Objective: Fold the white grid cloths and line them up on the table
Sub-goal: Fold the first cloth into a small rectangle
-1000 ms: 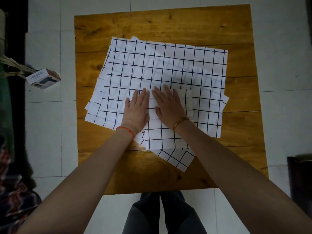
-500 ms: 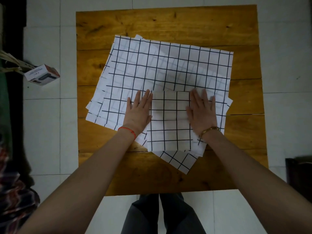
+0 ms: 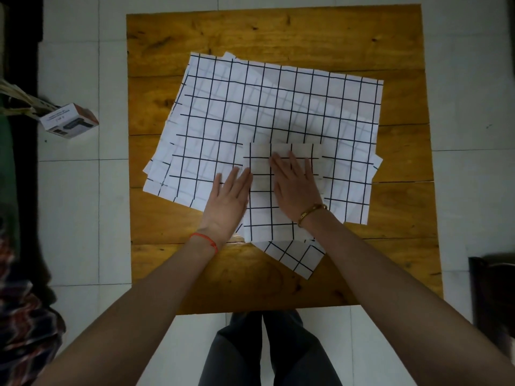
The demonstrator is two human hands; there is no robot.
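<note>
A folded white grid cloth (image 3: 263, 215) lies at the near middle of the wooden table (image 3: 278, 32), on top of a spread pile of unfolded white grid cloths (image 3: 278, 107). My left hand (image 3: 228, 199) lies flat with straight fingers at the folded cloth's left edge. My right hand (image 3: 295, 188) presses flat on the folded cloth's top, fingers pointing away from me. A corner of another grid cloth (image 3: 295, 257) sticks out below the folded one.
A small cardboard box (image 3: 69, 121) hangs left of the table over the tiled floor. A dark piece of furniture (image 3: 490, 296) stands at the right. Bare wood shows along the table's far edge (image 3: 278, 32) and near edge (image 3: 250, 288).
My right hand has slid from the folded cloth's right edge leftward onto its middle. My left hand stays at the left edge.
</note>
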